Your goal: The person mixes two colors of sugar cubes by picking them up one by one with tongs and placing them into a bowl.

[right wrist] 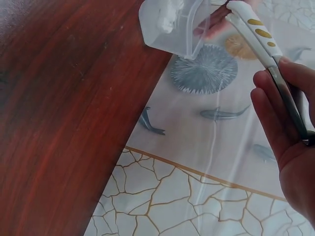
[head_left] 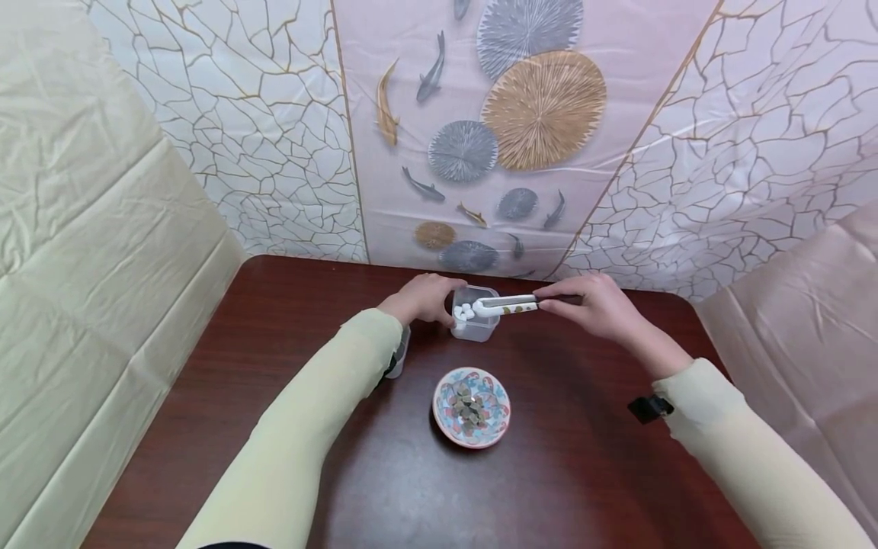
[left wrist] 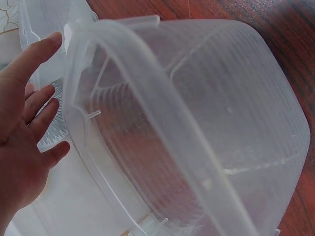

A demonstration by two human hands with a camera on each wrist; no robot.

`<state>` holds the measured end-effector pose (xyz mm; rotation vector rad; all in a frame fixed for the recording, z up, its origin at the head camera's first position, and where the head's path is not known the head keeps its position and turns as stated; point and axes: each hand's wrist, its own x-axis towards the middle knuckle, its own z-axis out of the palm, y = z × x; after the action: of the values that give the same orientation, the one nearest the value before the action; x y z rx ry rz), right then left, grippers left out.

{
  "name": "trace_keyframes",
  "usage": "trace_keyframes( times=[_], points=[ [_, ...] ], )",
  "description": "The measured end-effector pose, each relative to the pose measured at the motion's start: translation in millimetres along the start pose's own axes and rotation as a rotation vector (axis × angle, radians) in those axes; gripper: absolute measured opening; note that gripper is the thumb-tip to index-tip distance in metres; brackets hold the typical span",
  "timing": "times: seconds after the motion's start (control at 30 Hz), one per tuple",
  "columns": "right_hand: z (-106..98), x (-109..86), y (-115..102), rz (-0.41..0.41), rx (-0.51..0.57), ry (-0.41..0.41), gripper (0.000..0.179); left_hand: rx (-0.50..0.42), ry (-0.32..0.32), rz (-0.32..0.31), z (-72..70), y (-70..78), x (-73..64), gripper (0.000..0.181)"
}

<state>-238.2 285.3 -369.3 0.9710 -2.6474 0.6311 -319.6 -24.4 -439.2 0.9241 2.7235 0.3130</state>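
In the head view my left hand (head_left: 427, 298) holds the left side of a clear plastic tub (head_left: 484, 332), fingers at its far corner and thumb at its near one. Several small white pieces (head_left: 463, 313) lie at the tub's left side. My right hand (head_left: 595, 305) grips tongs (head_left: 511, 306) with white, gold-spotted arms. Their tips reach over the tub; whether they pinch a white piece is hard to tell. The right wrist view shows the tongs (right wrist: 258, 37) between thumb and fingers, beside the tub (right wrist: 172, 29).
A second clear tub (head_left: 398, 357) stands under my left wrist, large in the left wrist view (left wrist: 236, 108). Nearer me is a patterned bowl (head_left: 472, 437) with greyish-brown pieces. The dark wooden table (head_left: 590, 488) ends at a patterned cloth (head_left: 466, 46) behind.
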Motion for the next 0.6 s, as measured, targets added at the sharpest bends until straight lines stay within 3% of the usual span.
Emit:
trace_keyframes(
  times=[0.23,0.6],
  points=[
    [-13.0,-15.6,-11.5,0.012,0.055,-0.012,0.022,-0.012,0.002,-0.008,0.3,-1.3,0.8,0.083],
    [-3.4,-42.7,-28.0,-0.023,0.247,-0.169,0.022,-0.012,0.006,-0.003,1.8,-1.8,2.0,0.083]
  ],
)
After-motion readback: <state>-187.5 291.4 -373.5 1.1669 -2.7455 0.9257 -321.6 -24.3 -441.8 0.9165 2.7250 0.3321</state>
